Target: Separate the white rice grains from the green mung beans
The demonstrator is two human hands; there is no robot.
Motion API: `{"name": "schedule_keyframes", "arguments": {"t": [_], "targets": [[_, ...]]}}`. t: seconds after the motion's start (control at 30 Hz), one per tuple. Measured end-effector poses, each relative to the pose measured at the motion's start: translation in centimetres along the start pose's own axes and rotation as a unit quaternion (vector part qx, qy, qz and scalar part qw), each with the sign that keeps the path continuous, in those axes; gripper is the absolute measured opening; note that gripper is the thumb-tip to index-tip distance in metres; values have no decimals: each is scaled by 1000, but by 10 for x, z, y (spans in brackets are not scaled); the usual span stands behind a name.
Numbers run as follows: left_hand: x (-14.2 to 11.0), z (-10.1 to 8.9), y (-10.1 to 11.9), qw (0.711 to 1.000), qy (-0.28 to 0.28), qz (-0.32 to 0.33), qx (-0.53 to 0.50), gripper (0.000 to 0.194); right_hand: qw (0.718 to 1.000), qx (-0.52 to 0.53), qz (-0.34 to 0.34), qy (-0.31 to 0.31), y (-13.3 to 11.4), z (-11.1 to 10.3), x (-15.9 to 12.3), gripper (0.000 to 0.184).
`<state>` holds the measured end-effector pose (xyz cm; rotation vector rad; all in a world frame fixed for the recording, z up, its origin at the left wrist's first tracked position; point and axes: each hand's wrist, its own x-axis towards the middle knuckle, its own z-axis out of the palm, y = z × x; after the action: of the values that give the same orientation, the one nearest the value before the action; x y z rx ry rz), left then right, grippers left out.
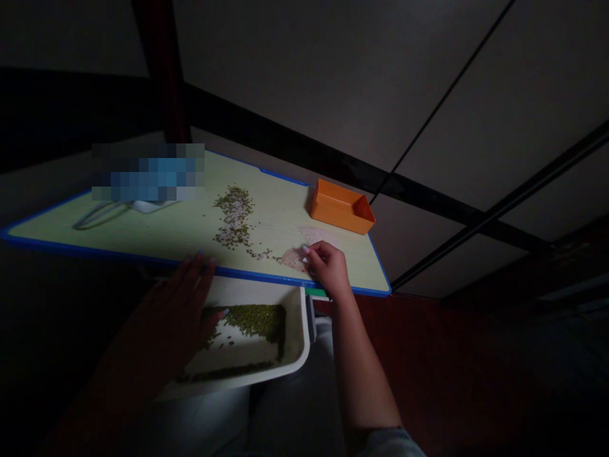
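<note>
My right hand (329, 265) is over the near right part of a pale yellow-green tabletop (166, 238) with a blue rim. Its thumb and fingertips are pinched together; what they hold, if anything, is too small to make out. Beneath it lies a pinkish printed patch (292, 257) on the surface, with a few grains beside it. A scattered pile of small green and pale grains (234, 216) covers the middle. My left hand (183, 304), in shadow, has its fingers outstretched at the near edge, over a white bin (303, 343). Green grains (259, 320) lie in that bin.
An orange open box (340, 209) stands at the tabletop's far right. On the left, a blue item (155, 174) is pixelated, with a thin loop (98, 216) beside it. Pale panels (309, 76) rise behind. Dark red floor (413, 355) shows at right.
</note>
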<state>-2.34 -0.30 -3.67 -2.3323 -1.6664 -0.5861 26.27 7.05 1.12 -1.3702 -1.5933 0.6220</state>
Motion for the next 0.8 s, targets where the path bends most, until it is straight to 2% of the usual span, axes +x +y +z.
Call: {"name": "schedule_keyframes", "arguments": {"t": [0.1, 0.2, 0.63, 0.8], "targets": [[0, -1, 1, 1000, -1, -2, 0, 80, 999, 39, 8, -26, -2, 0, -1, 27], [0, -2, 1, 1000, -6, -5, 0, 79, 998, 62, 25, -22, -3, 1, -1, 28], [1, -2, 3, 1000, -3, -8, -9, 81, 999, 24, -13, -29, -5, 6, 4, 25], [0, 0, 1, 1000, -1, -6, -9, 83, 1000, 17, -3, -13, -1, 6, 3, 27]]}}
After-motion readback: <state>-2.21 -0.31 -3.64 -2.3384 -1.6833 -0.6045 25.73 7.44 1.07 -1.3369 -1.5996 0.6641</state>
